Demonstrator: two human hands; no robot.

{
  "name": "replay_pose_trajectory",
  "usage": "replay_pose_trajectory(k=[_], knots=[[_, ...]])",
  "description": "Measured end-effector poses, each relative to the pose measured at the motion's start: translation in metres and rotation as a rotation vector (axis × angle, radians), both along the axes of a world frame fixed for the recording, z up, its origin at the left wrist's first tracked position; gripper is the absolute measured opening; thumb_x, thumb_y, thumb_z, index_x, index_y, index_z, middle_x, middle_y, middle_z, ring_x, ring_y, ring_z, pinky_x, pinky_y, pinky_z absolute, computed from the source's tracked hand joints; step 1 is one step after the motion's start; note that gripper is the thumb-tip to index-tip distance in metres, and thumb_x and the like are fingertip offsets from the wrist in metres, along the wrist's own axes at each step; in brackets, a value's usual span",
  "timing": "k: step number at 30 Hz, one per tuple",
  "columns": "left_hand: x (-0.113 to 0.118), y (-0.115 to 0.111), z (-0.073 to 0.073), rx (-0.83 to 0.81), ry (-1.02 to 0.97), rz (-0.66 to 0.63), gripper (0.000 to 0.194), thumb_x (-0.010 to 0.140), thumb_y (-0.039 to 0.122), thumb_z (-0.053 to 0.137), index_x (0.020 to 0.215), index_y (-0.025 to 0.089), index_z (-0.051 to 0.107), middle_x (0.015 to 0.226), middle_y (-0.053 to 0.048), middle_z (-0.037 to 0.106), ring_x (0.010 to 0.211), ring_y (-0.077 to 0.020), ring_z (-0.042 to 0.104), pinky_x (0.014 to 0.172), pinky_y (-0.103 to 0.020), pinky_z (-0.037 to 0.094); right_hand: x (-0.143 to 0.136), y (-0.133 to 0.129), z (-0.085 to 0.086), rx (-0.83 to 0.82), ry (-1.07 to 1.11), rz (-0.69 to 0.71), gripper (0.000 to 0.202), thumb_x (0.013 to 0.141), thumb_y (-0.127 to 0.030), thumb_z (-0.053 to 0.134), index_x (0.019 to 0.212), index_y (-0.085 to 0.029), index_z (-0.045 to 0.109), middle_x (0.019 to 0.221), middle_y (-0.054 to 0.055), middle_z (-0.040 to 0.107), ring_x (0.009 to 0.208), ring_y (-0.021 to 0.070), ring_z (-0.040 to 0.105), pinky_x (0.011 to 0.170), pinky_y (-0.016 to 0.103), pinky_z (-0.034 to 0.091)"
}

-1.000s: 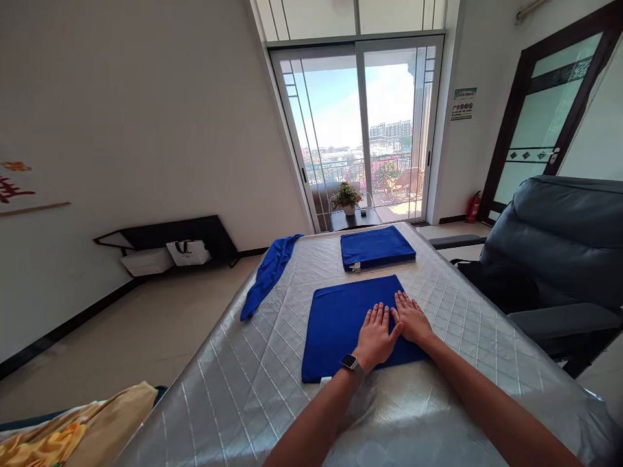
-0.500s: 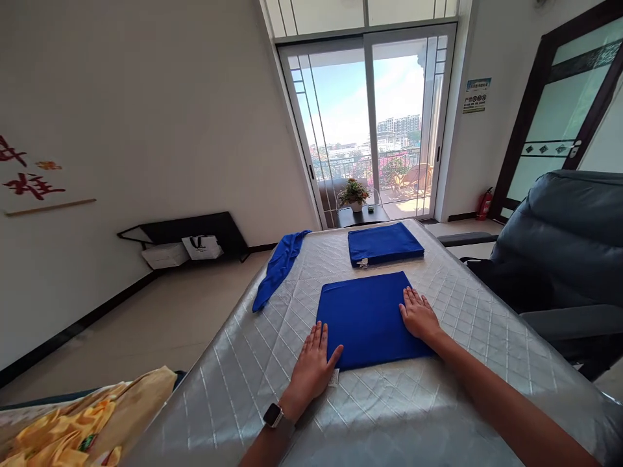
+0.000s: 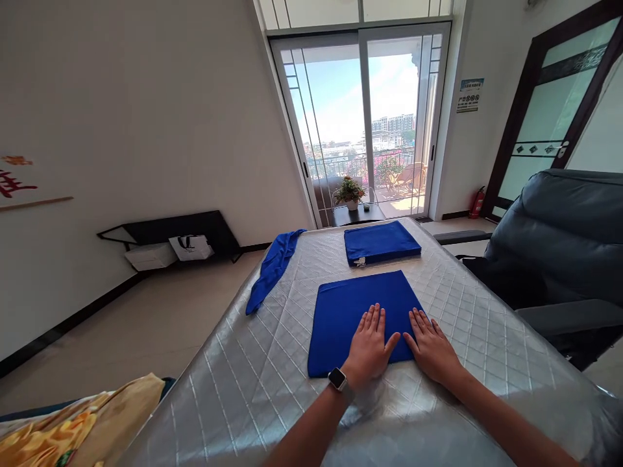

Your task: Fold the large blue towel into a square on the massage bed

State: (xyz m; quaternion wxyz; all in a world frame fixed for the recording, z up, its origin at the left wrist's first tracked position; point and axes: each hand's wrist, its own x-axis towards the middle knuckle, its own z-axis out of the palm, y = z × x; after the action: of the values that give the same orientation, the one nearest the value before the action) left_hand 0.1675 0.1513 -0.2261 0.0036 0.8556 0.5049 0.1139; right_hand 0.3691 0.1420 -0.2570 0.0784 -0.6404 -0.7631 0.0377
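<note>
A flat blue folded cloth [image 3: 341, 318] lies on the silver quilted surface [image 3: 243, 383] in front of me. My left hand [image 3: 370, 344], with a watch at the wrist, rests palm down on the cloth's near right part, fingers stretched out. Beside it, my right hand [image 3: 433, 347] lies flat over the cloth's right edge, its fingers extended. The two thumbs almost meet. Beyond this cloth sits a neat stack of blue folded cloths [image 3: 382, 241] with a white tag at its near left corner. A crumpled blue cloth [image 3: 275, 269] hangs along the left edge.
On the right stands a dark padded chair [image 3: 574, 227] close to the surface's edge. Yellow and tan fabric [image 3: 63, 428] lies at the lower left. A potted plant [image 3: 350, 191] stands on a small table before the sliding glass door. White bags [image 3: 191, 248] rest by the left wall.
My left hand has moved right across the blue cloth, from its left edge to near my right hand. My right hand has slid slightly down along the right edge.
</note>
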Motion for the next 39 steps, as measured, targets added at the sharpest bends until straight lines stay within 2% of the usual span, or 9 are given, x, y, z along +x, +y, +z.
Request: replay_pose_trajectory(k=[2, 4, 14, 18, 22, 26, 31, 35, 39], knots=[[0.015, 0.002, -0.002, -0.022, -0.015, -0.034, 0.077, 0.104, 0.062, 0.017, 0.16, 0.01, 0.027, 0.168, -0.015, 0.023, 0.156, -0.0253, 0.017, 0.127, -0.046, 0.025, 0.0, 0.0, 0.002, -0.017, -0.025, 0.0, 0.07, 0.104, -0.047, 0.022, 0.161, -0.006, 0.024, 0.168, 0.011, 0.017, 0.157, 0.0237, 0.013, 0.127, 0.046, 0.012], [0.012, -0.002, -0.005, -0.05, -0.01, -0.038, 0.077, 0.104, 0.062, 0.017, 0.161, 0.011, 0.026, 0.168, -0.014, 0.023, 0.157, -0.0246, 0.016, 0.128, -0.046, 0.023, 0.001, 0.0, 0.005, -0.033, -0.039, -0.008, 0.069, 0.105, -0.047, 0.021, 0.161, -0.006, 0.024, 0.168, 0.011, 0.017, 0.157, 0.0232, 0.013, 0.127, 0.046, 0.012], [-0.092, -0.067, -0.008, -0.141, 0.091, -0.051, 0.065, 0.107, 0.055, 0.024, 0.162, 0.026, 0.004, 0.17, -0.005, 0.015, 0.156, -0.0242, 0.018, 0.126, -0.047, 0.027, 0.002, -0.001, 0.012, -0.066, -0.009, -0.013, 0.07, 0.105, -0.051, 0.017, 0.162, -0.01, 0.018, 0.169, 0.007, 0.012, 0.157, 0.0208, 0.009, 0.128, 0.046, 0.01], [-0.113, -0.087, -0.019, -0.128, 0.088, -0.048, 0.065, 0.107, 0.053, 0.028, 0.16, 0.028, 0.0, 0.169, -0.005, 0.018, 0.155, -0.024, 0.025, 0.124, -0.044, 0.031, 0.001, -0.002, 0.01, -0.08, -0.012, -0.026, 0.071, 0.104, -0.051, 0.017, 0.162, -0.01, 0.017, 0.169, 0.007, 0.011, 0.157, 0.022, 0.009, 0.128, 0.047, 0.009], [-0.121, -0.095, -0.019, -0.171, 0.051, -0.015, 0.063, 0.107, 0.053, 0.028, 0.162, 0.025, 0.012, 0.168, -0.006, 0.024, 0.153, -0.0238, 0.03, 0.123, -0.042, 0.034, 0.005, -0.003, 0.007, -0.08, -0.03, -0.024, 0.071, 0.104, -0.05, 0.018, 0.162, -0.01, 0.021, 0.169, 0.009, 0.012, 0.157, 0.024, 0.009, 0.127, 0.048, 0.011], [-0.104, -0.081, 0.003, -0.159, 0.009, 0.022, 0.063, 0.106, 0.057, 0.026, 0.159, 0.024, 0.032, 0.166, -0.006, 0.03, 0.152, -0.0236, 0.033, 0.12, -0.041, 0.039, 0.008, 0.006, 0.012, -0.074, -0.042, -0.011, 0.071, 0.104, -0.05, 0.017, 0.161, -0.009, 0.024, 0.169, 0.01, 0.015, 0.157, 0.0248, 0.01, 0.127, 0.049, 0.012], [-0.033, -0.021, 0.03, -0.007, -0.067, -0.061, 0.06, 0.107, 0.052, 0.024, 0.157, 0.022, 0.038, 0.166, -0.007, 0.032, 0.153, -0.0235, 0.03, 0.124, -0.046, 0.033, -0.006, 0.044, 0.03, -0.058, -0.024, 0.011, 0.07, 0.104, -0.047, 0.016, 0.162, -0.007, 0.022, 0.169, 0.011, 0.016, 0.157, 0.0234, 0.012, 0.126, 0.045, 0.014], [0.017, 0.029, 0.018, -0.052, -0.04, 0.055, 0.069, 0.106, 0.054, 0.017, 0.156, 0.013, 0.038, 0.165, -0.014, 0.034, 0.154, -0.0273, 0.026, 0.125, -0.049, 0.029, -0.015, 0.064, 0.022, -0.079, -0.031, -0.009, 0.07, 0.104, -0.045, 0.02, 0.161, -0.005, 0.024, 0.169, 0.012, 0.018, 0.157, 0.0239, 0.014, 0.126, 0.044, 0.015], [0.017, 0.045, -0.005, -0.049, -0.018, 0.167, 0.079, 0.103, 0.062, 0.011, 0.159, 0.011, 0.033, 0.166, -0.014, 0.029, 0.156, -0.0282, 0.021, 0.126, -0.05, 0.024, -0.013, 0.066, 0.005, -0.035, -0.004, -0.009, 0.073, 0.103, -0.05, 0.021, 0.162, -0.006, 0.023, 0.169, 0.012, 0.018, 0.157, 0.0236, 0.014, 0.127, 0.043, 0.013]])
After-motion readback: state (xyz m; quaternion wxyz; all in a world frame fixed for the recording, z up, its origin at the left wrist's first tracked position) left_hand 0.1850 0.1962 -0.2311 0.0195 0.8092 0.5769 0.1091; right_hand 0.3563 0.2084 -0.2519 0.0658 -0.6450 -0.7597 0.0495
